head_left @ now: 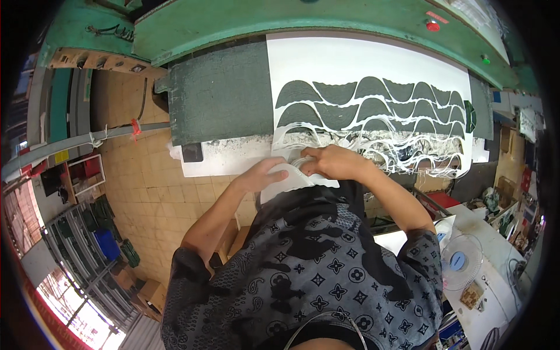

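Close to my waist, my left hand (258, 177) is closed on a stack of thin white curved pieces (291, 179), its thumb lying across them. My right hand (339, 163) has its fingers bent in at the stack's upper right side, gripping the pieces there; the fingertips are partly hidden. Just beyond the hands is a large white sheet (361, 58) with rows of wavy cut-outs, the dark surface showing through the gaps. Its near edge breaks up into a tangle of thin white strips (402, 154), close to my right forearm.
The sheet lies on a dark, worn board (219, 93). Behind it runs a green machine beam (291, 23) with a red button (432, 26) and a green button (485, 59). A grey rail (111, 133) crosses at left. A fan (461, 262) stands on a white table at right.
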`<state>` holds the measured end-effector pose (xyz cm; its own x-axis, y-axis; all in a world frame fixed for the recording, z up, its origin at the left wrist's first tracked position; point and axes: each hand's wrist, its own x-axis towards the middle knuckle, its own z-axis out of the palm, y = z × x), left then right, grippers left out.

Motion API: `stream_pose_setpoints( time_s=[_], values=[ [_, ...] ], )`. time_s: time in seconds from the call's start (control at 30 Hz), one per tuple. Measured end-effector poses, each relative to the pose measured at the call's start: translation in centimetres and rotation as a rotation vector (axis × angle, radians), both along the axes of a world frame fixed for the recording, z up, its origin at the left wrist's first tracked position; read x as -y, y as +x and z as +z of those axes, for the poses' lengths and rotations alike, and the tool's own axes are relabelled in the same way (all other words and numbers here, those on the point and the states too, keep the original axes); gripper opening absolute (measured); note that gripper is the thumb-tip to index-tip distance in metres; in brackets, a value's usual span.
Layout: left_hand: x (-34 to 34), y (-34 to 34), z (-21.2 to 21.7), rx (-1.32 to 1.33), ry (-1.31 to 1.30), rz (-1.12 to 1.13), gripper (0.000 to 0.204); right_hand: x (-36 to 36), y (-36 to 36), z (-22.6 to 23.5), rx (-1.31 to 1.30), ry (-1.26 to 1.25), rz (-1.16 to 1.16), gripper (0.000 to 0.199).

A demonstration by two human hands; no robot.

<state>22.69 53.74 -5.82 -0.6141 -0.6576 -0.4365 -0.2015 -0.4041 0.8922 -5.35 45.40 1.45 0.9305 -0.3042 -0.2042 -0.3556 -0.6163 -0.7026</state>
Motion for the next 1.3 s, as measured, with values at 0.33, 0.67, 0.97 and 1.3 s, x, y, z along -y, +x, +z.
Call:
stream_pose_setpoints(
  time_s=[0.33, 0.67, 0.97, 1.3],
  values=[
    [-1.5, -1.0, -0.4, 0.046, 0.037, 0.210, 0.035, -1.3, -0.9, 1.0, -0.043, 0.268, -0.318, 0.014],
    [-1.0, -1.8, 1.2, 0.082, 0.106, 0.311, 0.039, -2.0, -1.5, -0.3, 0.100, 0.327, -0.387, 0.011],
    [2.7, -5.6, 6.0, 0.268, -0.283, -0.028, 0.046, -1.5, -0.3, 0.5, 0.099, 0.303, -0.389, 0.013],
    [0.6, -4.7, 1.5, -0.133, -0.166, 0.070, 0.073, -6.7, -1.5, -4.1, 0.505, 0.655, -0.959, 0.031]
  ],
)
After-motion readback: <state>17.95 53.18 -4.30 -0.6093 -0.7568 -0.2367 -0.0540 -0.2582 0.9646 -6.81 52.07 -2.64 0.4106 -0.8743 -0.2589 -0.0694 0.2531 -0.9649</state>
